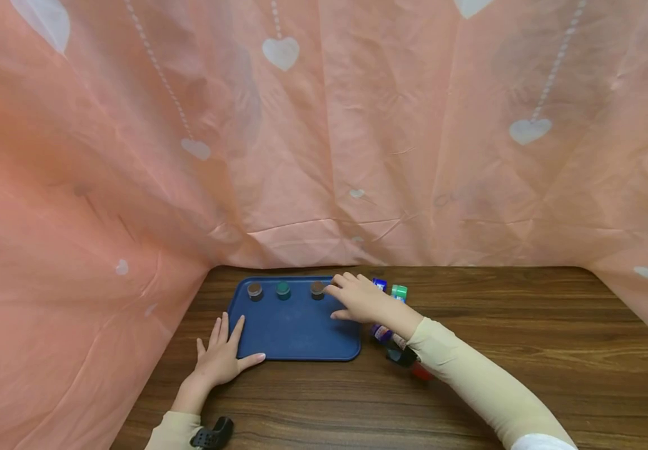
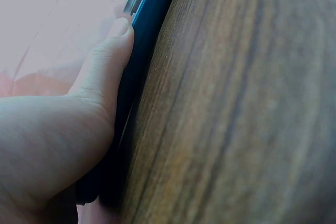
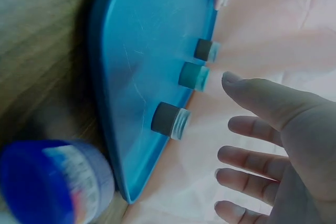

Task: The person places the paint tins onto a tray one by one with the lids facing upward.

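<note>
While the left hand [image 1: 219, 359] steadies the blue tray [image 1: 290, 331] low in the frame, its fingers spread and its thumb along the near rim, the right hand [image 1: 359, 300] hangs over the tray's right side. As far as I can see from here, its fingers are loosely bent and well parted, with nothing between them.

Three small jars stand in a row along the tray's upper edge: a brown jar [image 1: 254, 291] at the left, a green jar [image 1: 283, 290] beside it, and, across a wider gap, a dark brown jar [image 1: 317, 289] just by the right fingertips. I'd judge the step in hand to be placing these jars in line; a next move would call for that free hand either to pinch the nearest one or to turn to the containers on the wooden surface [image 1: 526, 312], right of the tray. Those show a blue container [image 1: 379, 284], a green container [image 1: 399, 292] and a purple container [image 1: 381, 332].

As for writing, a blue-lidded container [image 3: 63, 182], lower left in the right wrist view, bears a pale printed label, too blurred to read. I can make out no brand anywhere.
</note>
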`<state>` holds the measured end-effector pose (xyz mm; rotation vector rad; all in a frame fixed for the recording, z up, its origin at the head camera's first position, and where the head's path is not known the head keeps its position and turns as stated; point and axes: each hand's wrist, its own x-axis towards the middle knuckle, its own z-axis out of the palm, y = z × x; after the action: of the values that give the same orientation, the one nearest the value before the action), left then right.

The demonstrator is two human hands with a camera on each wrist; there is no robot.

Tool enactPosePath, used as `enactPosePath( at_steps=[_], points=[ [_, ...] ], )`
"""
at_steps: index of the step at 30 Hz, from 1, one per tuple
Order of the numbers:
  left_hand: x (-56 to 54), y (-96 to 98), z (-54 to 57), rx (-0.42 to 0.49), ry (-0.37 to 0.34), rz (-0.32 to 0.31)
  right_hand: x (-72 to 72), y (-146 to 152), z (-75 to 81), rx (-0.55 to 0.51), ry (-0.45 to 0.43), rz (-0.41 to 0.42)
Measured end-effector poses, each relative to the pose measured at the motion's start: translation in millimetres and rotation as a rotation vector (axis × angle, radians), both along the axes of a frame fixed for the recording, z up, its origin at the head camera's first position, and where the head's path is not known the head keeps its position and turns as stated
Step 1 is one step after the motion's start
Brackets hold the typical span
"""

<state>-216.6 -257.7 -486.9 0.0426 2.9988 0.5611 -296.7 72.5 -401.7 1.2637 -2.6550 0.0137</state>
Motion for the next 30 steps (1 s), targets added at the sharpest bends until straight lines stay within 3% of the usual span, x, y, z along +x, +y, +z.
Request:
enactPosePath(
  at_steps=[12, 23, 30],
  points=[
    [-0.8, -1.4, 0.0, -0.012, 0.012, -0.001, 24.6, 40.8, -8.0, -0.128, 0.028, 0.060],
    [-0.8, -0.3, 0.6, -0.005, -0.002, -0.002, 46.1, 68.9, -20.1, -0.146, 0.080, 0.074],
    [-1.0, -0.8, -2.2, -0.016, 0.006, -0.002, 62.4, 84.1, -26.1, -0.134, 0.024, 0.050]
  ],
)
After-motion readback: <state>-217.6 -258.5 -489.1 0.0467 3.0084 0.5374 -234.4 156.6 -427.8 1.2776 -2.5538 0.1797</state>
